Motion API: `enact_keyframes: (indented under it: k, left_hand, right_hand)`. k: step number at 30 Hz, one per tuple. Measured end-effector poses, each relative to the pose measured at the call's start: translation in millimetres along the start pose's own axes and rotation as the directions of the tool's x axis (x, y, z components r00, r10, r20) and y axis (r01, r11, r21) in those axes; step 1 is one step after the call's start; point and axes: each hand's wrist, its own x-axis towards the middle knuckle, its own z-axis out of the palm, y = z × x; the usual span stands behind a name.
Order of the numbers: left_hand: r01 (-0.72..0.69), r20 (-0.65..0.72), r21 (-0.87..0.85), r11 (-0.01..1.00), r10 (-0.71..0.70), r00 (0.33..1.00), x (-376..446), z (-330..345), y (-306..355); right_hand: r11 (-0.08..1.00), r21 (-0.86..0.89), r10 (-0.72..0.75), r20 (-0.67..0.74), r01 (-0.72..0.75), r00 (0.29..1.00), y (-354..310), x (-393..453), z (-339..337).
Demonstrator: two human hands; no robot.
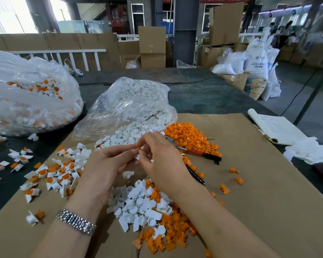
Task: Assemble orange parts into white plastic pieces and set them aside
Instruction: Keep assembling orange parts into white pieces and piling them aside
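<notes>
While the left hand (108,164) and the right hand (160,159) met above the cardboard sheet (259,183), their fingertips pinched a small orange part (139,150) together with a white piece (137,156), mostly hidden, so one more pair seemed mid-assembly. Finished pieces (54,174) lay scattered to the left, with more in the far-left bag (32,94), yet the near heap of loose white and orange parts (151,211), the orange pile (190,136) and the bag of white pieces (131,105) suggested much work remained.

Two clear bags (30,97), one pair of pliers (198,151), one notebook (276,127).
</notes>
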Motion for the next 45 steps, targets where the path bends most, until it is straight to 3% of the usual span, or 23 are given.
enact_keyframes:
  k: [3,8,10,14,18,26,32,36,45]
  left_hand:
    - [0.016,0.003,-0.014,1.000,-0.016,1.000,1,-4,-2]
    - [-0.011,0.180,0.006,1.000,0.009,0.984,1,-8,5]
    - [-0.040,0.162,0.034,0.999,0.034,0.986,0,-6,5]
    - [-0.023,0.079,-0.060,0.998,0.028,0.997,1,-2,5]
    - [0.063,0.102,-0.185,0.981,-0.045,0.994,1,-5,7]
    - [0.072,0.126,-0.226,0.972,-0.045,0.991,-4,-6,11]
    - [-0.017,0.081,-0.129,0.992,0.028,0.996,-4,-3,10]
    - [-0.061,0.067,-0.008,0.998,0.061,0.996,-4,-5,9]
    - [-0.029,0.067,0.007,1.000,0.029,0.997,-3,-4,7]
  right_hand:
    - [0.998,0.031,0.055,-0.005,-0.055,0.998,5,2,0]
    - [0.912,0.327,0.273,-0.033,-0.248,0.961,10,4,-9]
    - [0.863,0.416,0.312,0.004,-0.285,0.950,11,4,-12]
    - [0.867,0.425,0.269,0.039,-0.260,0.962,8,3,-14]
    - [0.844,0.479,0.207,0.123,-0.240,0.971,10,2,-22]
    - [0.893,0.432,0.116,0.046,-0.125,0.992,10,1,-28]
    - [0.984,0.173,-0.032,-0.058,0.041,0.998,9,0,-21]
    - [0.994,0.076,-0.076,-0.049,0.079,0.996,9,0,-20]
    - [0.996,0.034,-0.080,0.009,0.080,0.997,8,0,-21]
